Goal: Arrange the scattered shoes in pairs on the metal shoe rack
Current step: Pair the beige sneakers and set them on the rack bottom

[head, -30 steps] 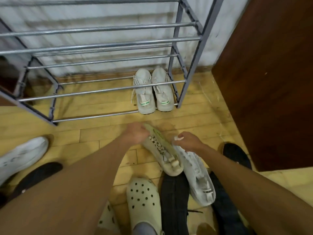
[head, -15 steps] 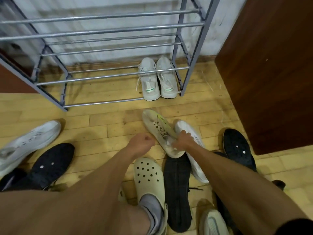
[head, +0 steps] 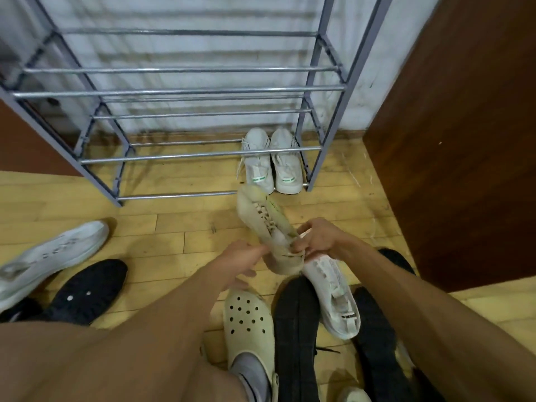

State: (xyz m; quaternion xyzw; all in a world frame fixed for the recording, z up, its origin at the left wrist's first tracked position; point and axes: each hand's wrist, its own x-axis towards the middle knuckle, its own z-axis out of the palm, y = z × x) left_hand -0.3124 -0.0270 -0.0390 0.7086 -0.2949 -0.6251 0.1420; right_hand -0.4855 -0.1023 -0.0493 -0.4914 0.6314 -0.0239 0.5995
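Beige sneaker (head: 268,227) near rack's (head: 179,195) edge

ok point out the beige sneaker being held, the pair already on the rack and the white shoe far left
beige sneaker (head: 265,220), head view, on its laced upper
pair on the rack (head: 271,163), head view, between the two shoes' inner edges
white shoe at far left (head: 55,253), head view, on its laced top
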